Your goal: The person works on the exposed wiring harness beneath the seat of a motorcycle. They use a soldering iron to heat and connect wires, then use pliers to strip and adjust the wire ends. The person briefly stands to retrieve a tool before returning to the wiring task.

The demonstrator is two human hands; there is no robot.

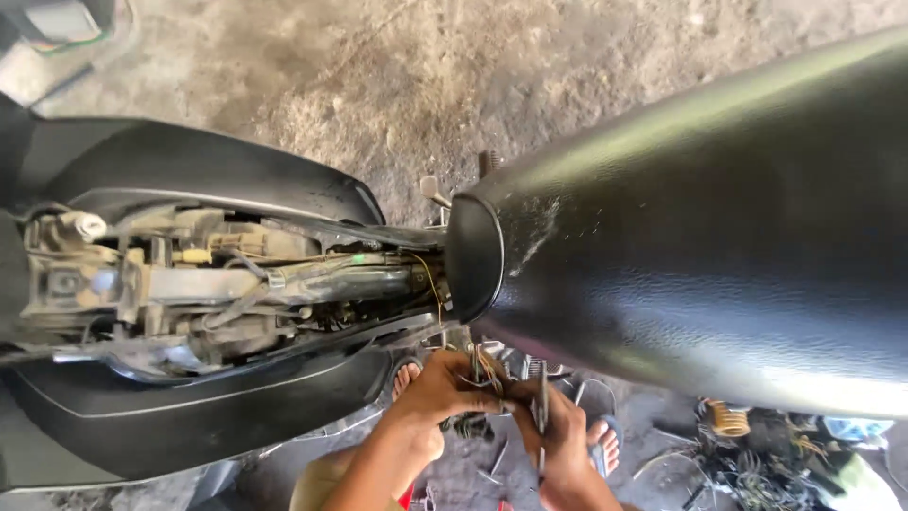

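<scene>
I look down on a motorcycle with its body panels off, so the frame and wiring lie bare at the left. The black seat fills the right. Below the seat's front tip, my left hand pinches a bundle of thin yellow and dark wires. My right hand is closed on a slim metal tool, its tip up at the wires. The two hands touch. What kind of tool it is cannot be made out.
Black side fairings curve around the open frame. My feet in sandals rest on the dirty concrete floor. A pile of loose wires, a yellow coil spring and scrap parts lies at the bottom right.
</scene>
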